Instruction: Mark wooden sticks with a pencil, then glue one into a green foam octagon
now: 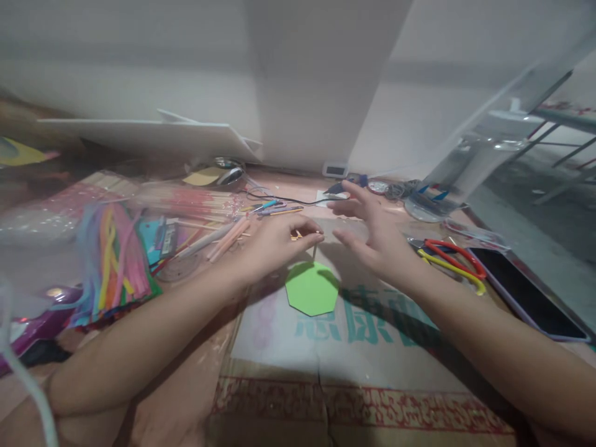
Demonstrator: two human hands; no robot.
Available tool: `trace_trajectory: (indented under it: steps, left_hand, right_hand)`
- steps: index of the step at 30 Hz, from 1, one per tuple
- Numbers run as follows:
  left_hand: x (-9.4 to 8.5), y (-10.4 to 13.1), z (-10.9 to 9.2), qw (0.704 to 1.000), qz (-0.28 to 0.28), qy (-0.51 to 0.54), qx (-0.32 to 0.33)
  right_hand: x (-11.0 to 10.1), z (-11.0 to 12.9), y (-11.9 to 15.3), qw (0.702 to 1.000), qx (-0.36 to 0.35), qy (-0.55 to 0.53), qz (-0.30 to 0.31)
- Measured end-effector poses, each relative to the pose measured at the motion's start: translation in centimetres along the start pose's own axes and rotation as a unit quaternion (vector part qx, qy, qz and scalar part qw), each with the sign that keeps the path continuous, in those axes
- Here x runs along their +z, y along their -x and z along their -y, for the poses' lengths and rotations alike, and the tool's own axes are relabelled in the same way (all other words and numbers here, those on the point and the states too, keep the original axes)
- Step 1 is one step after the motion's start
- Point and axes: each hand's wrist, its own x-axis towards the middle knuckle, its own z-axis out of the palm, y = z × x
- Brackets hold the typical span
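A bright green many-sided piece (311,289) lies flat on the printed cardboard (279,329) in front of me. From its far edge a thin short stick (314,252) rises upright. My left hand (291,234) pinches the top of this stick between thumb and fingertips; whether the stick is fixed to the green piece I cannot tell. To the right, my right hand (367,236) hovers with fingers spread and nothing in it, apart from the stick.
Left: colourful pipe cleaners (112,254), bagged sticks (186,202) and several pens (274,208). Right: red-and-yellow-handled pliers (454,264), a phone (526,292) and a tall clear water container (460,167). A small digital display (335,169) stands by the wall. White boards (162,136) lean at back left.
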Motion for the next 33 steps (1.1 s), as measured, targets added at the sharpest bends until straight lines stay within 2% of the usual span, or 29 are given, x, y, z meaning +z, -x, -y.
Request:
trace_trajectory:
  steps: [2,4,7,10,14,23,33]
  left_hand:
    - [0.2,0.0,0.2,1.0,0.007,0.007,-0.008]
    - [0.5,-0.1,0.4,1.0,0.016,0.014,-0.01]
    - [0.8,-0.2,0.9,0.999,0.027,0.023,-0.017]
    - [1.0,-0.1,1.2,0.999,0.034,0.027,-0.028]
    - [1.2,-0.1,1.5,0.998,0.032,0.031,-0.042]
    - [1.2,0.2,1.3,0.998,0.032,0.029,-0.038]
    - [1.9,0.3,1.0,0.996,0.038,0.071,-0.045]
  right_hand:
    - [-0.9,0.6,0.7,0.999,-0.027,0.033,-0.005]
    - [-1.0,1.0,2.1,0.995,-0.061,0.056,0.052]
    - [-0.1,1.3,4.7,0.977,-0.109,0.065,0.172]
    - [1.1,1.1,6.5,0.963,-0.136,0.071,0.223]
    - [2.0,0.4,7.3,0.958,-0.137,0.069,0.244]
    - [1.9,0.3,7.4,0.952,-0.141,0.076,0.261]
    - [1.9,0.6,7.3,0.948,-0.148,0.085,0.268]
